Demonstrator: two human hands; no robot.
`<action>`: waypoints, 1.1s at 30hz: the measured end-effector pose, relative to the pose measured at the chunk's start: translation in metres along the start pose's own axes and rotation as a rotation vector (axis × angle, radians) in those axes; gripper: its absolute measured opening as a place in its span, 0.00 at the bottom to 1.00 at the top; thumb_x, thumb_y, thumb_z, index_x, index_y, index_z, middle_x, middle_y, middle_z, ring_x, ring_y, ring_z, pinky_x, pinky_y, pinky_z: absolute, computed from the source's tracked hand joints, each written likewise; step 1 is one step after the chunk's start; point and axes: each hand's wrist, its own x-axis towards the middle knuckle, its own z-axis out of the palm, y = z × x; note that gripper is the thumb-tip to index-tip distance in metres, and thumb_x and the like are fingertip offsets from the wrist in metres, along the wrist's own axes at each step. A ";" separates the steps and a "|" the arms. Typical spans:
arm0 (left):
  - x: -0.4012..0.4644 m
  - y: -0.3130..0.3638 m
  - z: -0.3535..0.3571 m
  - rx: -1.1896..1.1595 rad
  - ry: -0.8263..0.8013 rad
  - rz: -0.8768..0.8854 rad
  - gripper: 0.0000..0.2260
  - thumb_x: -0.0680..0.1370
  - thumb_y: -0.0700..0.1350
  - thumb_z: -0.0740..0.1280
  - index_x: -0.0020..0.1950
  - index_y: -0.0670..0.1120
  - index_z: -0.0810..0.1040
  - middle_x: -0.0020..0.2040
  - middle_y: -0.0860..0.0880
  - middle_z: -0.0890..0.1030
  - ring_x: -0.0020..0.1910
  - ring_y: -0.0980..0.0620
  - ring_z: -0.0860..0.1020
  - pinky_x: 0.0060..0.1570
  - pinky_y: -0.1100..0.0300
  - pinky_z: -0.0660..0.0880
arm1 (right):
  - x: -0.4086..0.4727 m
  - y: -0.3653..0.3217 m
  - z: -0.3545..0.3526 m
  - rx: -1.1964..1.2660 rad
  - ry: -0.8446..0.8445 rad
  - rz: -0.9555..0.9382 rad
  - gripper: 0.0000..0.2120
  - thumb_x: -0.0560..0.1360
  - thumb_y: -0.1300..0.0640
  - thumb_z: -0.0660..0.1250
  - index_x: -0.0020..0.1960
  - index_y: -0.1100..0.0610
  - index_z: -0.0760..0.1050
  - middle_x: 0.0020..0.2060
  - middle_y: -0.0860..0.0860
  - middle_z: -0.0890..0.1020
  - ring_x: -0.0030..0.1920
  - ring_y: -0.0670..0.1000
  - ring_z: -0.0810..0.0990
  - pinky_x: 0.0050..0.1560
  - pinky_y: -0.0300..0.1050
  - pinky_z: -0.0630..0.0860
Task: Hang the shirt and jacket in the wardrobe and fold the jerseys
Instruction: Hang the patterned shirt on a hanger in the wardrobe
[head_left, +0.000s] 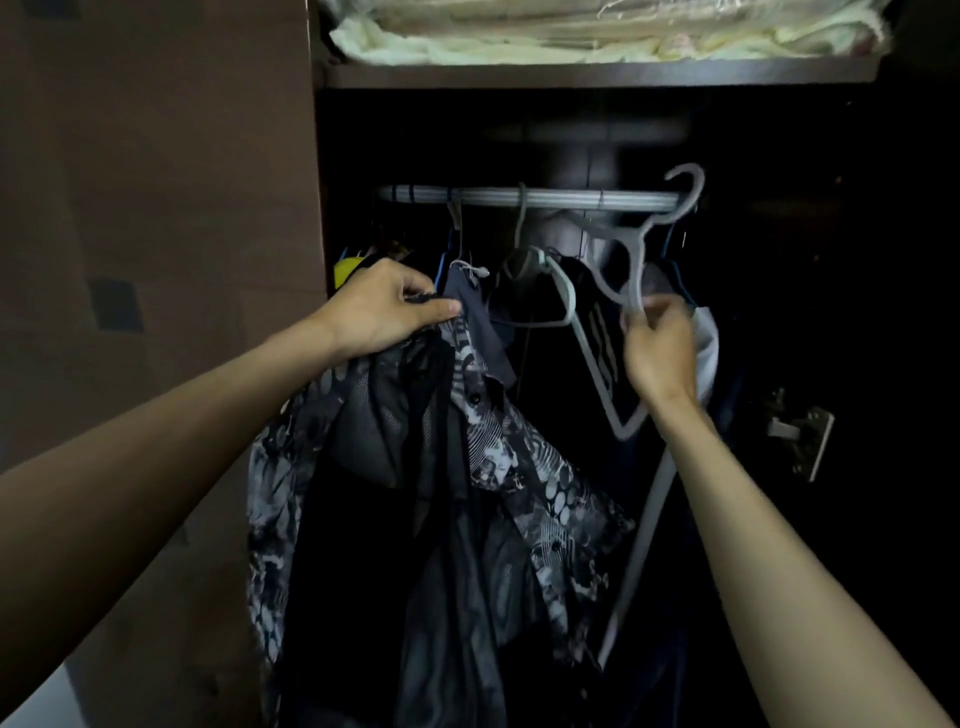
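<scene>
Your left fingers (441, 306) clench the patterned shirt (498, 447) at its top, arm stretched up, cloth hanging before the dark wardrobe (519, 140). Your right fingers (657, 312) pinch a grey hanger (631, 260), tilted, its hook (688, 182) just above the rail (545, 198). Other hung clothes crowd the rail's left and middle.

Single head-worn view, facing forward, close before open wardrobe (571, 78), arm's reach

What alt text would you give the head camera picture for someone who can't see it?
At an open wardrobe, the left hand grips a patterned shirt while the right hand holds a grey hanger near the rail, where other clothes hang.
</scene>
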 end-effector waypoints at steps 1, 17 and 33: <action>-0.001 0.001 0.000 -0.004 -0.007 -0.008 0.19 0.77 0.57 0.71 0.37 0.42 0.80 0.29 0.50 0.71 0.29 0.59 0.69 0.29 0.65 0.63 | -0.014 0.011 -0.003 0.087 -0.092 0.107 0.12 0.82 0.53 0.63 0.60 0.59 0.73 0.49 0.60 0.83 0.37 0.57 0.81 0.35 0.45 0.76; -0.022 0.025 0.010 -0.112 -0.212 -0.087 0.11 0.73 0.55 0.76 0.35 0.49 0.85 0.31 0.51 0.82 0.31 0.62 0.75 0.41 0.61 0.71 | -0.239 0.013 -0.137 0.480 -0.541 0.377 0.15 0.77 0.44 0.66 0.52 0.52 0.86 0.31 0.52 0.65 0.25 0.46 0.55 0.26 0.37 0.49; -0.048 0.061 0.004 -0.145 -0.198 -0.274 0.13 0.71 0.50 0.79 0.46 0.41 0.88 0.49 0.45 0.87 0.52 0.51 0.83 0.51 0.61 0.77 | -0.205 -0.002 -0.160 -0.100 -0.670 0.321 0.08 0.81 0.56 0.68 0.52 0.56 0.86 0.24 0.48 0.71 0.18 0.44 0.60 0.19 0.33 0.54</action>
